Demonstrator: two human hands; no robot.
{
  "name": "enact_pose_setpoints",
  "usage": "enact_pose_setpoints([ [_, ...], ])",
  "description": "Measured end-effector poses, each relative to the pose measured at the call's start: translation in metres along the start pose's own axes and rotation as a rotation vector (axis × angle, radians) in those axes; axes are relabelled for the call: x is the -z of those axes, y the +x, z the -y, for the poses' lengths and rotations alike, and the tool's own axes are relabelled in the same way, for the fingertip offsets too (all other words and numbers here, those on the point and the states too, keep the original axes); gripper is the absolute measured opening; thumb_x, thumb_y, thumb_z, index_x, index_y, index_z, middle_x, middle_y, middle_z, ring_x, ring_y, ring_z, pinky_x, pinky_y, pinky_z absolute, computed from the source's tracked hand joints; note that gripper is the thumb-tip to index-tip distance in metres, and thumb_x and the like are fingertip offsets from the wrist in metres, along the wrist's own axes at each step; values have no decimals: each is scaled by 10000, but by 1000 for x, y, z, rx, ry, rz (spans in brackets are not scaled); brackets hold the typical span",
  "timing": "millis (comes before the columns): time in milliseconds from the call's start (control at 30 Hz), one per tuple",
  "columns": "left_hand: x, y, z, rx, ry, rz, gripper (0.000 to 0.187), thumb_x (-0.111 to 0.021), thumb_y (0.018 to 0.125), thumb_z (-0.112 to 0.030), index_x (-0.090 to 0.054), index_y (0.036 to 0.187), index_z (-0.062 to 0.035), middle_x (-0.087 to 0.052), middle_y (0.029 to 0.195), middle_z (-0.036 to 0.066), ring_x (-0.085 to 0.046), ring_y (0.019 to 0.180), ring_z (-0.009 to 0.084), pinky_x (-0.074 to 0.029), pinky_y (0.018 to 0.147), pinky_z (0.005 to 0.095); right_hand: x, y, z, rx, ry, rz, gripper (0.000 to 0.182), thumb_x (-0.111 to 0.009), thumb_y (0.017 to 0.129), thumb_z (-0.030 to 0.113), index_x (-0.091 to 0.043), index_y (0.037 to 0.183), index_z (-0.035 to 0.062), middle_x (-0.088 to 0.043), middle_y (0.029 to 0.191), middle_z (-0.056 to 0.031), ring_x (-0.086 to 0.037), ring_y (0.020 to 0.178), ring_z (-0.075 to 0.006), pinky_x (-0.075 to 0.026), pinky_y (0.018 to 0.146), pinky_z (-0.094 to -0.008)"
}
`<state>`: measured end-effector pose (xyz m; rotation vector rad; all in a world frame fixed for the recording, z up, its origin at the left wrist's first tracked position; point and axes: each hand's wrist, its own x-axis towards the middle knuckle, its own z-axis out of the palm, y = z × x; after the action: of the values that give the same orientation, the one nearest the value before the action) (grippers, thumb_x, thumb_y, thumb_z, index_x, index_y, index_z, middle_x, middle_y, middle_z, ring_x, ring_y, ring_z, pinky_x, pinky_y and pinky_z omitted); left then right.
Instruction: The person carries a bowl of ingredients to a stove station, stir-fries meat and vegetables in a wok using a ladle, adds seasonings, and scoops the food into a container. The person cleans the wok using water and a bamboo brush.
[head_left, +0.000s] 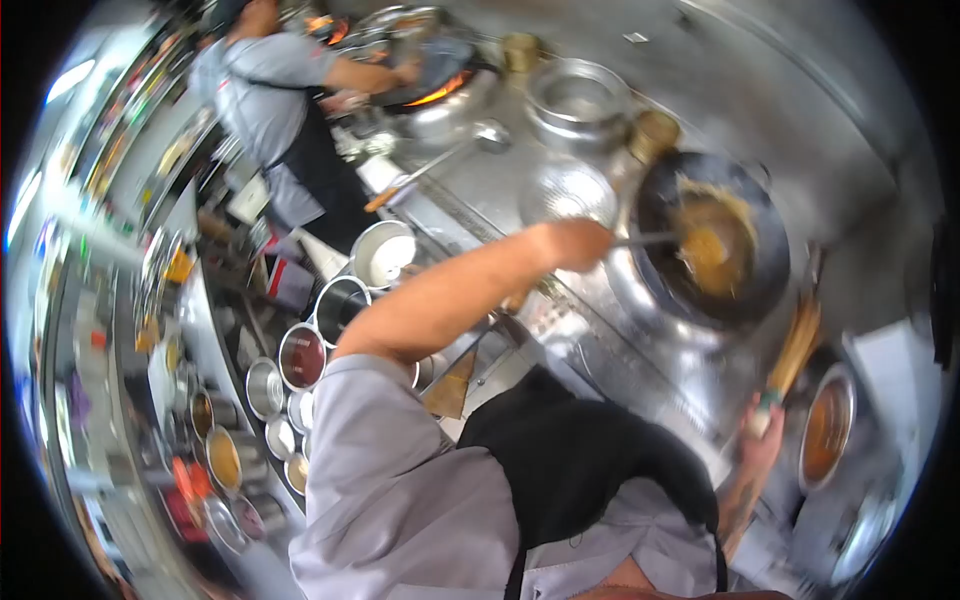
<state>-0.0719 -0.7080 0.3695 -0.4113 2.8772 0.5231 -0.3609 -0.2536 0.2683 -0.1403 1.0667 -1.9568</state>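
Observation:
My left hand (pixel 583 245) is closed around the handle of a long-handled metal tool (pixel 645 240), probably a ladle. Its far end reaches into the dark wok (pixel 772 240), where brown liquid with a paler yellowish patch covers it. The wok sits on a round metal burner stand. At the lower right, my right hand (pixel 762 425) grips a bamboo wok brush (pixel 795 345). The brush points away from me, beside the wok and apart from it. Motion blurs the fingers of both hands slightly.
A co-worker (pixel 265 110) stands at another wok (pixel 445 62) over flames. Near my wok are a perforated strainer (pixel 568 192), a metal pot (pixel 578 95) and a wooden-handled ladle (pixel 435 165). Several seasoning containers (pixel 302 357) stand left; a pot of orange-brown liquid (pixel 828 425) stands right.

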Motion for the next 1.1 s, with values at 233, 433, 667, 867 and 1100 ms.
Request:
enact_pose_setpoints([
  [233,12,-11,-33,-11,307,-123,188,-541,823,-74,-572,994,-3,-651,825,204,-643,803,378,-507,722,478,-102,106,37,474,-1545,100,601,-757,767,367,-545,1243,68,-662,950,-119,-644,914,-267,-494,825,-379],
  [433,38,-12,-38,18,211,22,276,-610,816,-133,-558,1049,6,-651,828,223,-624,835,408,-483,751,490,-141,206,15,186,-2370,128,257,-658,756,169,-683,998,86,-692,975,-134,-667,913,-318,-533,794,-411],
  [667,44,-12,-31,-52,50,40,265,-593,818,-139,-549,1038,1,-645,869,243,-606,852,434,-473,763,507,-154,192,17,232,-2333,181,235,-682,734,196,-715,927,67,-706,912,-133,-682,888,-305,-542,789,-407],
  [867,44,-2,-27,-57,-35,47,263,-613,820,-124,-547,1020,32,-640,874,252,-600,853,442,-470,742,481,-162,179,14,341,-2273,149,230,-669,748,200,-714,930,67,-704,944,-140,-682,903,-297,-543,777,-410],
  [1100,43,8,-22,-62,-92,59,242,-593,822,-98,-540,1018,33,-629,833,240,-590,807,448,-464,709,466,-162,183,8,325,-2304,57,262,-676,754,243,-706,938,58,-701,953,-130,-676,914,-291,-536,793,-406],
])
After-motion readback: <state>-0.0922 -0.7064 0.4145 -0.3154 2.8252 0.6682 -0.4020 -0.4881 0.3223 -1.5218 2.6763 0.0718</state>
